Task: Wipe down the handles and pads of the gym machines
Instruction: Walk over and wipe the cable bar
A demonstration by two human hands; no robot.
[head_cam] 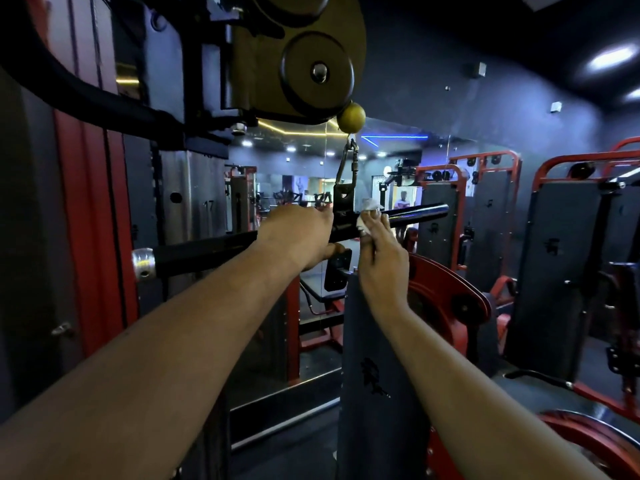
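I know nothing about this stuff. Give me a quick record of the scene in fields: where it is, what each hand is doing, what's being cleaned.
place: dim gym with red and black weight machines
item being cleaned: black straight cable bar with a silver end cap, hanging from a metal clip under a gold ball stopper
left hand: grips the bar beside its centre bracket
right hand: pinches a small white cloth against the bar
part under the cloth: just right of the bracket
nearest pad: dark grey upright pad beneath the right forearm
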